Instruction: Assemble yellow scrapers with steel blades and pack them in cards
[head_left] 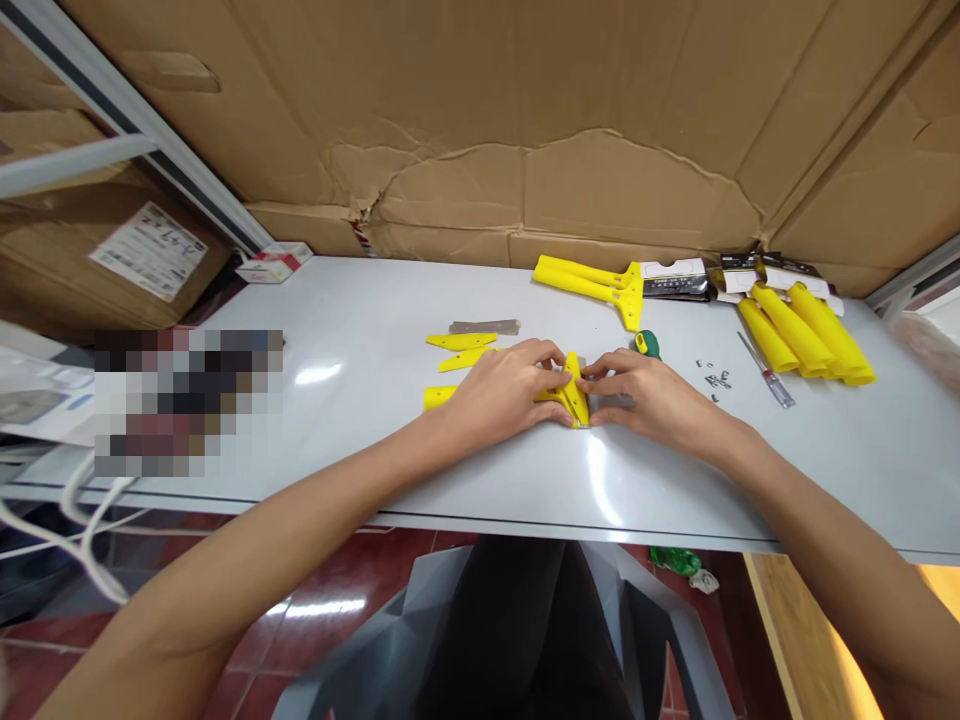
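Observation:
A yellow plastic scraper (574,392) lies in front of me, its handle running left beneath my left hand (514,392). The left fingers and thumb are closed around the neck of its head. My right hand (634,393) pinches the head's right edge, where a thin grey metal blade partly shows. Fingers hide much of that edge. Beyond my left hand are two loose yellow head pieces (460,342) and a stack of grey blades (484,327). A green and yellow screwdriver handle (646,345) shows just behind my right hand.
Small metal fasteners (718,380) lie right of my hands, beside a clear-handled screwdriver (766,370). Yellow handles (814,335) rest at the right, with black-and-white boxes (675,280) and yellow scraper bodies (592,285) at the back. Cardboard (465,240) borders the table's rear; a small box (274,262) stands left.

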